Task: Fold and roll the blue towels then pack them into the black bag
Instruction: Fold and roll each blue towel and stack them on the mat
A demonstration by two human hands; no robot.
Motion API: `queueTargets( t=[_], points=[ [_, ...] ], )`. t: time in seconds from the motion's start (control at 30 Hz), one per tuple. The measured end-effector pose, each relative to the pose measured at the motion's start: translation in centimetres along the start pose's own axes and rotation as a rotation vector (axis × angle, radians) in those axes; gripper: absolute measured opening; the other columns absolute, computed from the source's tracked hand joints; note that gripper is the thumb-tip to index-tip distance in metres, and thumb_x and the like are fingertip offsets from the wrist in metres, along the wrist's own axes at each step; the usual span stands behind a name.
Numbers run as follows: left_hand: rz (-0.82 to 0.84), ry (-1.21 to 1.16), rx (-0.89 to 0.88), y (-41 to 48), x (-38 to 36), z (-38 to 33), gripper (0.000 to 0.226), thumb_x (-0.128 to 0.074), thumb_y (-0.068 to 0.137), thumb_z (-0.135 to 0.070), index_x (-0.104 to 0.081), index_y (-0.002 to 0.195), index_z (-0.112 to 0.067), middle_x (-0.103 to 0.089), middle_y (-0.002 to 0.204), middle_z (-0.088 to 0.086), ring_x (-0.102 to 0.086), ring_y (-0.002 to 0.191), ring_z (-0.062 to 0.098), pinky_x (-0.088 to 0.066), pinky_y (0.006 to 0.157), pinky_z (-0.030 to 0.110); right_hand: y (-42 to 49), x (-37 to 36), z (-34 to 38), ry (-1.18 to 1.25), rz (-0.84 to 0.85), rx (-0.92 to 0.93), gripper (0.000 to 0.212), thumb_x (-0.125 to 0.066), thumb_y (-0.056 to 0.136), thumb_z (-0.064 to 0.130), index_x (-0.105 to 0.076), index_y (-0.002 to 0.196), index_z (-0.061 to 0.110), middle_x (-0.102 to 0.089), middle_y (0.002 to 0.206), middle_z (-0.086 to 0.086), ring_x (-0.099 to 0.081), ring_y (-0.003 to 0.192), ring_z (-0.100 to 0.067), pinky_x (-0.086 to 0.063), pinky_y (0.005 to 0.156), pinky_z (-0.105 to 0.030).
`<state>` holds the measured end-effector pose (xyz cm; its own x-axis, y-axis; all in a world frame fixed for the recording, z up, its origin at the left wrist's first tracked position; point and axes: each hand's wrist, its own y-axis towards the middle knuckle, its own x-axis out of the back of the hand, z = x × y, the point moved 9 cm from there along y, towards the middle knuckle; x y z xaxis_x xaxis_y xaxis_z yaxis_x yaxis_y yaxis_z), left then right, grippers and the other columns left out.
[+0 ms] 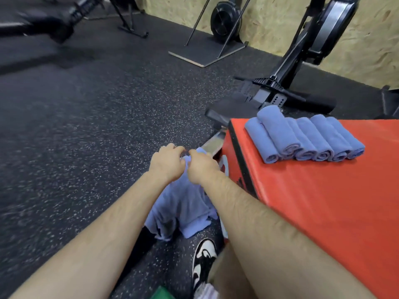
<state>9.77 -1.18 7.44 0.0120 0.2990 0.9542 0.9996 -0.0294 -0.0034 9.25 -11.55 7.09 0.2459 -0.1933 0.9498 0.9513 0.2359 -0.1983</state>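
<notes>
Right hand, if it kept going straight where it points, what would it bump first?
Probably the left hand: the right hand points at it, both pinching the blue towel close together. Depth is unclear.

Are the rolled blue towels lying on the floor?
No, the rolled blue towels lie in a row on top of the red box.

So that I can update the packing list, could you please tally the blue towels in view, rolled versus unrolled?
Rolled blue towels on the red box: 6
Unrolled blue towel, pinched by the left hand and right hand: 1
Total: 7
</notes>
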Motion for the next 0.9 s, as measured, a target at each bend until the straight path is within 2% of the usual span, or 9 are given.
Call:
queueTargets(
  t=[0.1,0.2,0.27,0.43,0.57,0.73,0.77,0.83,0.9],
  points=[
    [0.13,0.033,0.059,-0.8,-3.9,4.3,0.041,-0.051,0.094,-0.029,-0.055,0.135,-0.026,-0.053,0.13,0.006,-0.051,0.121,0.031,-0.043,0.097,0.042,1.2,-4.5,0.4,-0.032,0.075,-0.003,0.046,-0.064,0.089,0.02,-0.051,0.133,0.017,-0.056,0.134,-0.001,-0.053,0.127,-0.025,-0.05,0.095,-0.037],
    [0.241,0.024,0.103,-1.9,-7.9,7.6,0.043,-0.056,0.093,-0.034,-0.053,0.136,-0.028,-0.052,0.131,0.006,-0.05,0.123,0.029,-0.042,0.099,0.041,1.6,-7.6,-1.1,-0.005,0.137,-0.011,0.051,-0.05,0.099,0.029,-0.038,0.148,0.021,-0.048,0.143,-0.007,-0.037,0.136,-0.035,-0.043,0.102,-0.043],
    [0.255,-0.007,0.105,-2.3,-9.6,8.9,0.043,-0.062,0.091,-0.038,-0.054,0.132,-0.028,-0.053,0.126,0.006,-0.052,0.119,0.03,-0.044,0.097,0.04,2.0,-9.0,-1.7,-0.009,0.173,0.022,0.052,-0.049,0.099,0.031,-0.038,0.149,0.025,-0.045,0.145,-0.009,-0.035,0.136,-0.037,-0.04,0.106,-0.044],
    [0.151,-0.049,0.061,-1.4,-10.5,9.1,0.018,-0.062,0.094,-0.034,-0.061,0.106,-0.02,-0.056,0.108,0.007,-0.054,0.107,0.032,-0.047,0.088,0.041,2.3,-9.8,-1.8,0.023,0.236,0.015,0.051,-0.054,0.097,0.034,-0.043,0.146,0.028,-0.043,0.144,-0.009,-0.035,0.137,-0.036,-0.039,0.109,-0.044],
    [0.078,-0.163,0.031,-1.0,-9.3,8.4,0.006,-0.064,0.091,-0.023,-0.06,0.094,-0.019,-0.052,0.099,0.002,-0.055,0.1,0.029,-0.047,0.082,0.039,2.4,-9.1,-2.4,0.049,0.189,0.002,0.046,-0.053,0.098,0.029,-0.046,0.143,0.024,-0.046,0.14,-0.01,-0.039,0.133,-0.034,-0.042,0.105,-0.042],
    [-0.098,-0.256,-0.104,-1.6,-4.1,5.8,0.006,-0.057,0.091,-0.01,-0.054,0.089,-0.014,-0.053,0.092,0.003,-0.052,0.09,0.031,-0.046,0.077,0.045,2.4,-6.8,-1.7,0.258,0.13,0.029,0.064,-0.063,0.093,0.02,-0.037,0.152,0.024,-0.047,0.147,-0.01,-0.039,0.139,-0.032,-0.037,0.11,-0.039],
    [-0.139,-0.305,-0.136,-1.7,-2.4,4.9,0.008,-0.055,0.091,-0.007,-0.053,0.089,-0.014,-0.054,0.091,0.004,-0.051,0.087,0.03,-0.046,0.076,0.045,2.3,-6.6,-1.4,0.289,0.128,0.042,0.058,-0.066,0.092,0.023,-0.045,0.146,0.024,-0.052,0.143,-0.009,-0.044,0.136,-0.031,-0.039,0.109,-0.039],
    [-0.203,-0.385,-0.19,-1.9,1.4,2.8,0.012,-0.05,0.094,-0.006,-0.049,0.091,-0.018,-0.053,0.09,-0.002,-0.05,0.082,0.024,-0.044,0.073,0.04,2.1,-5.4,-1.5,0.315,0.06,0.046,0.024,-0.067,0.093,0.032,-0.063,0.114,0.021,-0.067,0.113,-0.005,-0.059,0.111,-0.029,-0.049,0.092,-0.041],
    [-0.245,-0.42,-0.218,-2.0,4.8,1.3,0.011,-0.047,0.097,-0.009,-0.046,0.092,-0.018,-0.051,0.088,-0.003,-0.048,0.078,0.021,-0.04,0.069,0.036,1.8,-2.9,-1.6,0.376,-0.045,0.025,0.017,-0.062,0.095,0.034,-0.06,0.093,0.017,-0.065,0.087,0.0,-0.06,0.089,-0.025,-0.048,0.075,-0.039]
  ],
)
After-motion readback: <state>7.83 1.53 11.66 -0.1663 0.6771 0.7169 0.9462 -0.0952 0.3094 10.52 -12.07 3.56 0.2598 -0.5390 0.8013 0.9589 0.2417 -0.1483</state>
